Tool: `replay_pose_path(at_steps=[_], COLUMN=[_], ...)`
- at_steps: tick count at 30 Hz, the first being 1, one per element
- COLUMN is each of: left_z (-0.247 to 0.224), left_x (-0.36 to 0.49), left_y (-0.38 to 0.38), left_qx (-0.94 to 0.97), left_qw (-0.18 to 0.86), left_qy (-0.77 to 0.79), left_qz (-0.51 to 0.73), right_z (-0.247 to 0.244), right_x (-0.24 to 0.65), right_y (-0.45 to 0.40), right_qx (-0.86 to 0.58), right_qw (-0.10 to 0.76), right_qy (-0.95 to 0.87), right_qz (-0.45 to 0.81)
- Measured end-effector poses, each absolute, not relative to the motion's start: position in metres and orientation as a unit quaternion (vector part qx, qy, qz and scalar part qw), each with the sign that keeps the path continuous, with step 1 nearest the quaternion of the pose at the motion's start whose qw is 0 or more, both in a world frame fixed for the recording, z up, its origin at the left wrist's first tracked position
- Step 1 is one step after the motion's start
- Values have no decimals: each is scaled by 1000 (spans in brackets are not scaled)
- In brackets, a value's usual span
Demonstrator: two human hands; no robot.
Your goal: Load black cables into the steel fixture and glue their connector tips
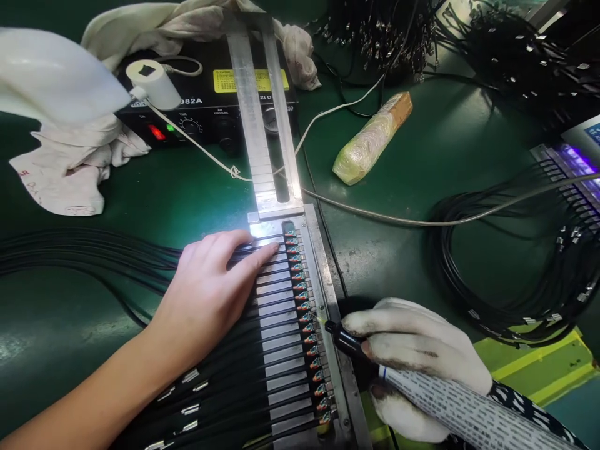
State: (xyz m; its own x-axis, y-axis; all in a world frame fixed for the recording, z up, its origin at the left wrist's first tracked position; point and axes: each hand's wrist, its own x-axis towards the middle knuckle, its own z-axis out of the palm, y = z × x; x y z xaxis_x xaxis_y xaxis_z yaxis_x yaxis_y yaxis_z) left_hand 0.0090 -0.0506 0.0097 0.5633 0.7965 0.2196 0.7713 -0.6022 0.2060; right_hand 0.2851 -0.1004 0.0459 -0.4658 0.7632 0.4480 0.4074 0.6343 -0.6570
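Note:
My left hand (213,275), bare, rests over black cables (276,297) on a slotted metal fixture (347,350). Its thumb and index finger are stretched apart across the upper cables; its other fingers are partly hidden. The cables lie side by side, with small connectors (307,327) showing coloured wires along the fixture's right side. To the right, my right hand (422,350), in a stained white glove, is closed around a dispensing syringe (440,397) with a printed-paper-like barrel and black front end. Its thin yellowish tip points at a connector near the middle of the row; contact cannot be made out.
A black control box (206,119) stands at the back, draped with white cloth (164,31). A metal arm (250,106) rises behind the fixture. A wrapped block (372,137) lies right of it, coiled cables (445,269) farther right. A thin hose (403,222) crosses the table.

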Motion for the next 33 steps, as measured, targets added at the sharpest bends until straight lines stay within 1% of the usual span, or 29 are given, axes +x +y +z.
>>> replay_pose_path(at_steps=[13, 33], left_z=[10, 8], left_x=[8, 8], left_y=[-51, -50], left_qx=[883, 878], left_qw=[38, 58], left_qy=[444, 453], left_qz=[145, 144], right_z=[34, 35], right_x=[279, 283], right_y=[-103, -105], right_qx=[-346, -349], right_qw=[413, 395], right_qy=[-799, -799], right_qz=[266, 288])
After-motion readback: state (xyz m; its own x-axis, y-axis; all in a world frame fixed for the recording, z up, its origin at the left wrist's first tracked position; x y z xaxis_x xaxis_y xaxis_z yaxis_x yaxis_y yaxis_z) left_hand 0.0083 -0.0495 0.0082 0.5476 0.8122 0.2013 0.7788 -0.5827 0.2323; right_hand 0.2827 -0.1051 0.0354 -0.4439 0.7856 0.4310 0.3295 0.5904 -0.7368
